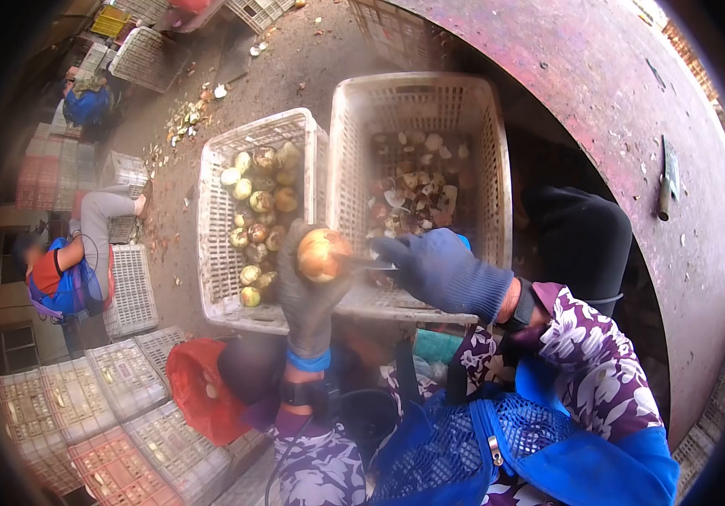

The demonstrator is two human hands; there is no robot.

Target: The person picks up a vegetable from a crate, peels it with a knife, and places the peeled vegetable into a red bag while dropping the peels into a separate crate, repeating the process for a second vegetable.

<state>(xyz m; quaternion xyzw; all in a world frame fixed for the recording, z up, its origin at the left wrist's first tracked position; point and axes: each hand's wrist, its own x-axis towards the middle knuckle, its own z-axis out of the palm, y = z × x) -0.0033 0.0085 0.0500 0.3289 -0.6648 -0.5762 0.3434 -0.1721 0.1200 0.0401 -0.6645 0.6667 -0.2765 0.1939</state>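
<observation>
My left hand (312, 287), in a grey glove, is closed around a brownish-orange onion (320, 255) above the gap between two crates. In my right hand (451, 268), gloved in blue, is a knife (368, 263) whose blade points left and meets the onion's right side. Its handle is mostly hidden by my fingers. Beneath my left hand stands a white crate (208, 211) holding several whole onions (261, 201). A larger white crate (504, 169) to its right has cut onion pieces and skins (413, 190) at the bottom.
A pinkish worktable (615, 101) curves along the right, with another knife (668, 181) lying on it. Stacked crates (118, 379) and a red bag (198, 388) stand lower left. A person (72, 261) sits at far left. Scraps (185, 122) litter the floor.
</observation>
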